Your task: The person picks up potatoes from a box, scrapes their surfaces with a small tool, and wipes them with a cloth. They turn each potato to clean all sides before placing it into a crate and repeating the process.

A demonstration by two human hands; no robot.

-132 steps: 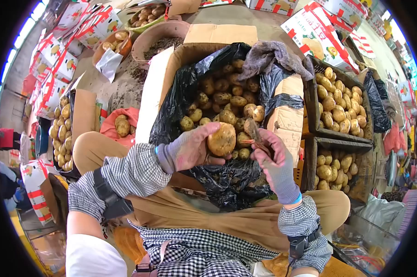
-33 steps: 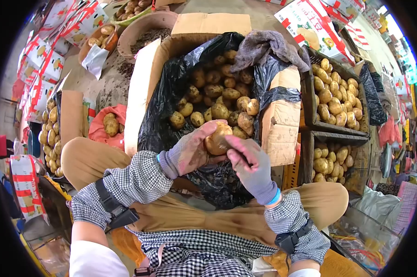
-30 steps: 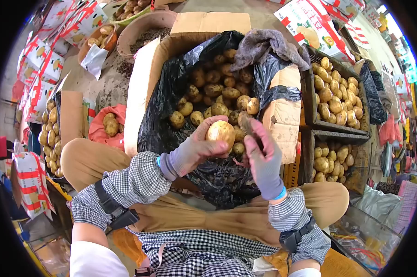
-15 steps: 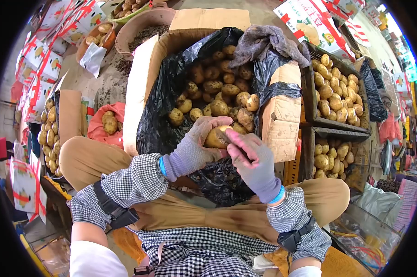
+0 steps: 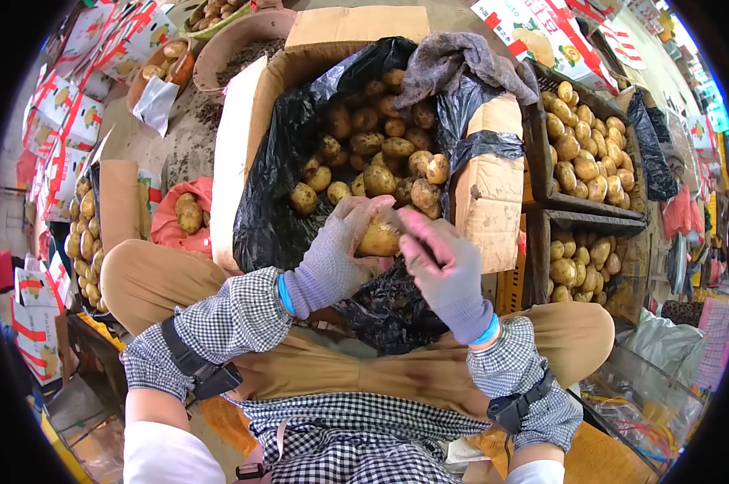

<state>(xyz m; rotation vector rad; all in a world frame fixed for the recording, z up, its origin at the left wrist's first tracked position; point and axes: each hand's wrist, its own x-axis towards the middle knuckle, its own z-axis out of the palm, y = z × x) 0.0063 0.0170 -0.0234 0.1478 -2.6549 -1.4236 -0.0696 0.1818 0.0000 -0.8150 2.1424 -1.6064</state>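
Observation:
My left hand (image 5: 336,250), in a grey glove with pink fingertips, is wrapped round a yellow potato (image 5: 379,239) above the near edge of the box. My right hand (image 5: 443,270), gloved alike, is closed just right of that potato, its fingers pinched on something small and dark that is blurred. Beneath and beyond both hands stands a cardboard box (image 5: 487,194) lined with a black plastic bag (image 5: 260,206). Inside lie several soil-stained potatoes (image 5: 367,143). A grey cloth (image 5: 461,60) hangs over the box's far right corner.
On the right are two dark crates (image 5: 594,211) of potatoes. A red bag (image 5: 171,228) with potatoes lies to the left, beside a cardboard flap (image 5: 119,198). Farther back are a pink tub (image 5: 211,60), an orange basket (image 5: 183,73) and a printed carton (image 5: 546,40).
The potato in my left hand has turned a little and sits slightly lower. My right hand has shifted a little to the right. The whole view has moved slightly.

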